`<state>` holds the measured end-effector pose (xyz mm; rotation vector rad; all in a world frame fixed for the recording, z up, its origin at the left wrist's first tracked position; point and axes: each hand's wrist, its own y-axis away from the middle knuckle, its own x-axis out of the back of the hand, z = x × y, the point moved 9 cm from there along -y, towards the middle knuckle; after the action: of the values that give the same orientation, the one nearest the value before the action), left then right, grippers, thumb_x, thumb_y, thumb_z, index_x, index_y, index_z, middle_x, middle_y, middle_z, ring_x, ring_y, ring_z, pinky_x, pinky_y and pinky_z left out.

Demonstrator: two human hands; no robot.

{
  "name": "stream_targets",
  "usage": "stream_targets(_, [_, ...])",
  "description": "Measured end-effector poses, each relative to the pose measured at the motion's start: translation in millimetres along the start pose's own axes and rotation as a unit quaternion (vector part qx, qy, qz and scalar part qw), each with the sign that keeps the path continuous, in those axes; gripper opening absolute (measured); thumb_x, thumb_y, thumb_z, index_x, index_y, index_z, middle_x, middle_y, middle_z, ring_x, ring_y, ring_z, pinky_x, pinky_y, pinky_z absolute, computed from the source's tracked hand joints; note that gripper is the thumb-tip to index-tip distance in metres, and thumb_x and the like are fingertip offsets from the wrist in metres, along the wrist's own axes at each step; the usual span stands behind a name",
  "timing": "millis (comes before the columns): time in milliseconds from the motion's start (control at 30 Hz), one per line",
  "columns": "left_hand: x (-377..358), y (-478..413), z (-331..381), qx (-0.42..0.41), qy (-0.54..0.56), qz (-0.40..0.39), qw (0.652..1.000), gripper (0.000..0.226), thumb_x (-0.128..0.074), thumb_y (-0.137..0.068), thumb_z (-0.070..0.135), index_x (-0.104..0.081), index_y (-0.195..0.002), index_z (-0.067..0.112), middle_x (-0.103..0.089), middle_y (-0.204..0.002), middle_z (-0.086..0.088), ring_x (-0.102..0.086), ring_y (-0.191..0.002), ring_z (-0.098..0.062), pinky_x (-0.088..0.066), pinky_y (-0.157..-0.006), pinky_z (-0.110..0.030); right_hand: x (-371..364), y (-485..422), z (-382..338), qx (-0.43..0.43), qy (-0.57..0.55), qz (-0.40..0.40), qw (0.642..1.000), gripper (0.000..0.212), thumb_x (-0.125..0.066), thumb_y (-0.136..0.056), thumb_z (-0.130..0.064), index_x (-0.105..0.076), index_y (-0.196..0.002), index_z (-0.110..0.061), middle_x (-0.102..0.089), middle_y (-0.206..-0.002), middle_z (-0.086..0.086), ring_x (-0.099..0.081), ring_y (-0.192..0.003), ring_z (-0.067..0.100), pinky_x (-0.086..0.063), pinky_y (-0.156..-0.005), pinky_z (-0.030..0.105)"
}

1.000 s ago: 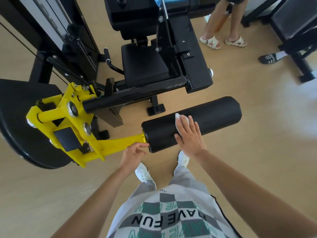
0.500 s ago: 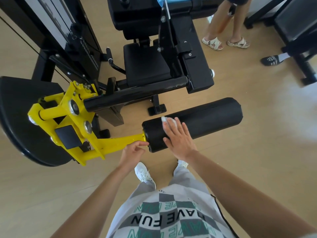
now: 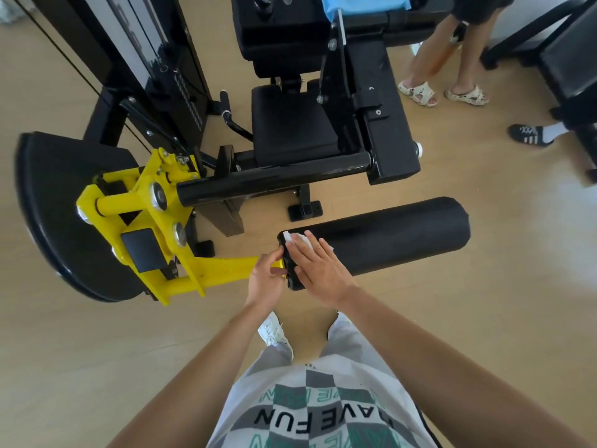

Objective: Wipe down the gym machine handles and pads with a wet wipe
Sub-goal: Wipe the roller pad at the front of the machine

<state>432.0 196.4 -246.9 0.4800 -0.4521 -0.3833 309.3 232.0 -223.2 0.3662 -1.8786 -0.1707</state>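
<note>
Two hands are set at the roller pad's (image 3: 397,234) left end: the right hand (image 3: 319,270) is laid flat, pressing the wet wipe (image 3: 298,239) down; whether the left hand (image 3: 266,281) grips the yellow arm (image 3: 226,270) cannot be told. Pushed further, the wipe could be dragged off the edge.

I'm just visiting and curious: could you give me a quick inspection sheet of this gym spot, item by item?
Surface: bare wooden floor.
Job's things: white wet wipe on the black roller pad, at its end nearest the yellow arm; blue pack at the top edge.
Clutter: nothing seen.
Hands: right hand flat, pressing the wipe; left hand touches the pad's end.
Cables: thin black cable running diagonally, far left.
Surroundings: black seat; bystanders' sandalled feet and a sneaker.
</note>
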Motion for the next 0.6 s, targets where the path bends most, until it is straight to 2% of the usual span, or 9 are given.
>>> stream_targets(100, [0, 3, -1, 0.008, 0.003, -0.001, 1.000, 0.061, -0.054, -0.094, -0.007, -0.056, -0.145, 0.027, -0.059, -0.131, 0.007, -0.068, -0.098, -0.007, -0.048, -0.065, -0.008, 9, 7, 21, -0.021, 0.008, 0.014, 1.000, 0.061, -0.008, -0.105, -0.042, -0.012, -0.163, -0.025, -0.011, -0.171, 0.004, 0.002, -0.159, 0.027, 0.000, -0.127, 0.043])
stream_targets(200, [-1, 6, -4, 0.015, 0.015, -0.004, 1.000, 0.061, -0.055, -0.094, -0.005, -0.054, -0.145, 0.027, -0.057, -0.131, 0.008, -0.068, -0.101, -0.008, -0.047, -0.063, -0.007, 11, 14, 43, -0.059, 0.008, 0.012, 0.998, 0.061, -0.006, -0.105, -0.045, -0.012, -0.163, -0.029, -0.009, -0.172, 0.001, 0.006, -0.159, 0.024, -0.005, -0.129, 0.045])
stream_targets(333, [0, 9, -9, 0.014, 0.033, -0.008, 0.999, 0.063, -0.053, -0.091, -0.010, -0.057, -0.142, 0.026, -0.059, -0.131, 0.008, -0.070, -0.100, -0.010, -0.050, -0.065, -0.009, 7, 12, 34, -0.090, -0.011, 0.014, 0.996, 0.061, -0.018, -0.104, -0.049, -0.021, -0.161, -0.027, -0.014, -0.170, 0.005, 0.002, -0.158, 0.034, -0.004, -0.127, 0.054])
stream_targets(400, [0, 10, -12, 0.011, 0.046, -0.007, 0.999, 0.061, -0.054, -0.090, -0.010, -0.060, -0.139, 0.026, -0.062, -0.131, 0.008, -0.072, -0.098, -0.011, -0.054, -0.071, -0.014, 1, 9, 15, -0.070, 0.007, 0.012, 0.997, 0.062, -0.021, -0.104, -0.049, -0.019, -0.162, -0.026, -0.013, -0.170, 0.006, 0.003, -0.157, 0.038, 0.001, -0.125, 0.054])
stream_targets(500, [1, 12, -13, 0.006, 0.062, -0.011, 0.998, 0.053, -0.057, -0.091, -0.006, -0.064, -0.133, 0.025, -0.067, -0.126, 0.011, -0.075, -0.093, -0.008, -0.056, -0.081, -0.022, -6, 7, -3, -0.022, 0.035, 0.007, 0.999, 0.062, -0.016, -0.106, -0.047, -0.014, -0.164, -0.025, -0.008, -0.172, 0.005, 0.006, -0.158, 0.035, 0.006, -0.125, 0.049])
stream_targets(600, [3, 14, -14, 0.019, 0.052, -0.008, 0.998, 0.049, -0.057, -0.092, -0.004, -0.066, -0.129, 0.027, -0.067, -0.121, 0.014, -0.073, -0.090, -0.005, -0.053, -0.080, -0.018, -6, 15, 4, 0.000, 0.055, 0.012, 0.998, 0.060, -0.019, -0.109, -0.043, -0.007, -0.164, -0.026, -0.006, -0.173, 0.004, 0.003, -0.159, 0.031, 0.001, -0.127, 0.047])
